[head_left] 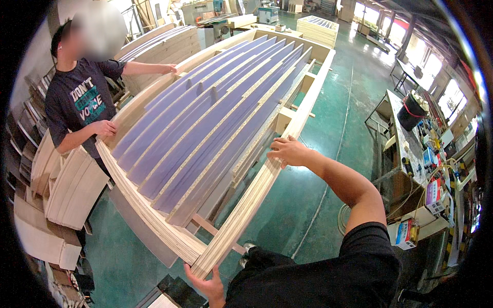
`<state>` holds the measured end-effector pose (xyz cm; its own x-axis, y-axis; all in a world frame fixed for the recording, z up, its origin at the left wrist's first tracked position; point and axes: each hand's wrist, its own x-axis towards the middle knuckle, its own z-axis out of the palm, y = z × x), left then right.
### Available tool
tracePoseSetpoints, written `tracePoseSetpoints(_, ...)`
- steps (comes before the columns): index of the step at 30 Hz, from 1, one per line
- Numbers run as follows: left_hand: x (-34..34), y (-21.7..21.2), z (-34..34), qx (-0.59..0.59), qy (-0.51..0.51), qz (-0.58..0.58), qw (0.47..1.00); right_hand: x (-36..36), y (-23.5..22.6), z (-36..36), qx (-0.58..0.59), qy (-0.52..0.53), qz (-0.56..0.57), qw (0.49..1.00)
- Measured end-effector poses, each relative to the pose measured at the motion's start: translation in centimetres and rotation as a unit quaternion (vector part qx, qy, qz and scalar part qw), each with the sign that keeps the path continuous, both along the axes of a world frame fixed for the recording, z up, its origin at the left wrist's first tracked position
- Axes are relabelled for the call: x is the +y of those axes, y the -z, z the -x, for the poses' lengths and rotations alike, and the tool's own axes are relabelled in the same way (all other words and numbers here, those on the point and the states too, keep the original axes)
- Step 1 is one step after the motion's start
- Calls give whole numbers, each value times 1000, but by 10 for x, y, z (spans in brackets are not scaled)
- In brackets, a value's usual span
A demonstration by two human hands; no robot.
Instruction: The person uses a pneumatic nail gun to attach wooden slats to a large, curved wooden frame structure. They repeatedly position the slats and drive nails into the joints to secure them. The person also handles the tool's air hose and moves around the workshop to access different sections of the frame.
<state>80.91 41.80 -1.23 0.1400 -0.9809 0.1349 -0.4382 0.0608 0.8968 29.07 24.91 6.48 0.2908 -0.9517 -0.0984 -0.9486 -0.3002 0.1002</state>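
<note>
Plywood, pale and layered: a long open box frame [246, 205] w/ purple-faced chipboard panels [205, 123] stood on edge inside, so they slot side by side. Right hand [287, 151] lies flat on the frame's right rail, fingers spread, steadying it. Left hand [205, 280] grips the near corner from below, taking wt. Across the frame, a co-worker's hands [105, 128] hold the left rail & far edge. Cluttered workbench [421, 154] at right.

Purple-faced slats [215, 108], pale layered-plywood frame [246, 203], green floor [334, 128]

Layered plywood frame [241, 215]; matt purple chipboard panels [205, 123]
</note>
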Motion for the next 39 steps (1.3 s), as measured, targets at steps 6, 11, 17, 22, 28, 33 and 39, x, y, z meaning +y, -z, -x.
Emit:
tracePoseSetpoints(6,-1,-3,11,40,37,-3,999,-8,-1,17,1,29,19,999)
tracePoseSetpoints(11,5,26,-1,108,39,-5,993,-10,5,8,7,9,-9,1000)
tracePoseSetpoints(17,3,37,1,-96,-19,143,985,-2,2,7,31,17,-16,999)
tracePoseSetpoints(22,10,-3,18,-229,-60,238,942,-1,14,14,30,3,-2,1000)
tracePoseSetpoints(28,-5,-9,93,-299,-20,251,921,54,70,50,-153,7,241,958)
tracePoseSetpoints(33,0,43,248,-318,97,219,918,207,146,182,-375,145,221,888)
tracePoseSetpoints(39,33,176,441,-357,346,-94,863,443,361,486,-288,591,187,730)
